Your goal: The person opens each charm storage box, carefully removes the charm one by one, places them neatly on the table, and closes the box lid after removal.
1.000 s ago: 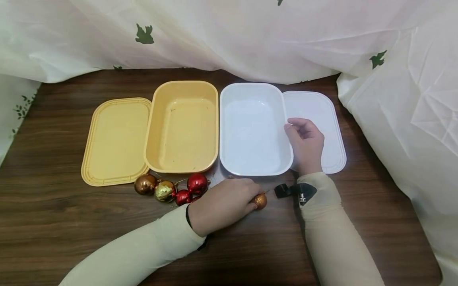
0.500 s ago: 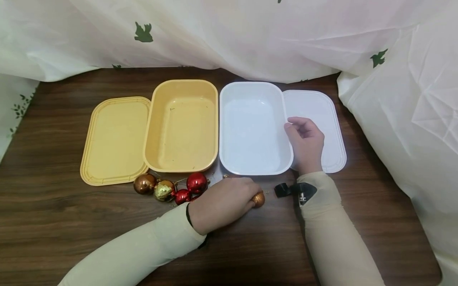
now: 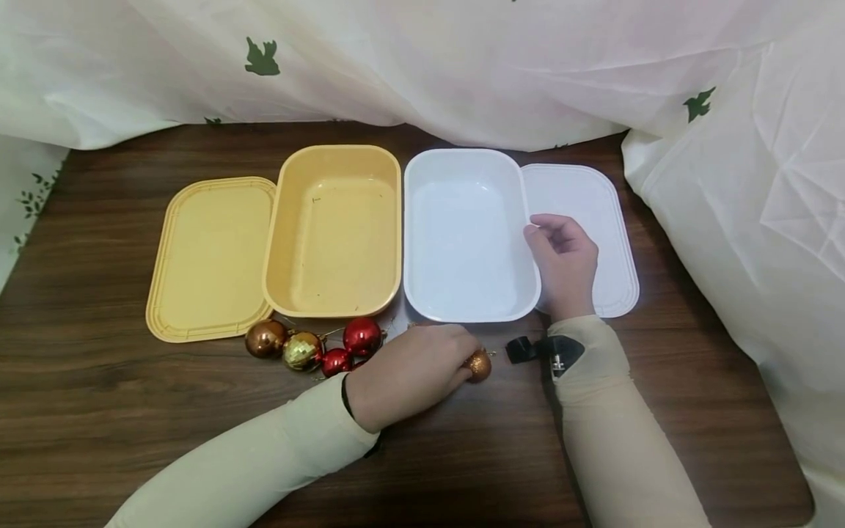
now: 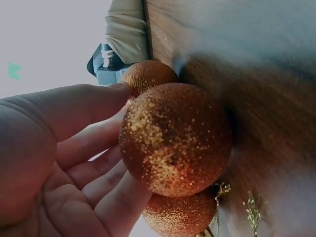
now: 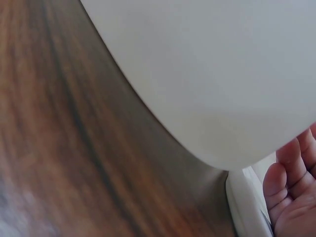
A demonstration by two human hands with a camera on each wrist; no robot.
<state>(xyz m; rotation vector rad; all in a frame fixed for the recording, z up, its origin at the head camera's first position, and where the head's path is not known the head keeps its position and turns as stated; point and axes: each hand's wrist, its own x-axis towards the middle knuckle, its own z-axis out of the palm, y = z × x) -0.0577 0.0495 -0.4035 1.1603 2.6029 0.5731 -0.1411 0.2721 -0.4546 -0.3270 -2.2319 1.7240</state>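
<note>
My left hand (image 3: 412, 374) is low over the table in front of the boxes. Its thumb and fingers hold a copper glitter Christmas bauble (image 3: 478, 365). In the left wrist view the thumb tip touches that bauble (image 4: 148, 76), and another glitter bauble (image 4: 175, 140) stands nearer, over the fingers. A third bauble (image 4: 180, 215) shows below. My right hand (image 3: 568, 260) pinches the right rim of the white box (image 3: 472, 319); in the right wrist view its fingers (image 5: 291, 158) lie by the box's outer wall.
Brown (image 3: 266, 339), gold (image 3: 303, 351) and red baubles (image 3: 362, 336) lie left of my left hand. A yellow box (image 3: 333, 313) stands beside the white one. The yellow lid (image 3: 207, 257) lies at far left, the white lid (image 3: 604, 220) under my right hand. A curtain (image 3: 409, 66) hangs behind.
The copper bauble at my left thumb has shifted and turned slightly in the fingers. My right hand keeps its place on the white box's rim.
</note>
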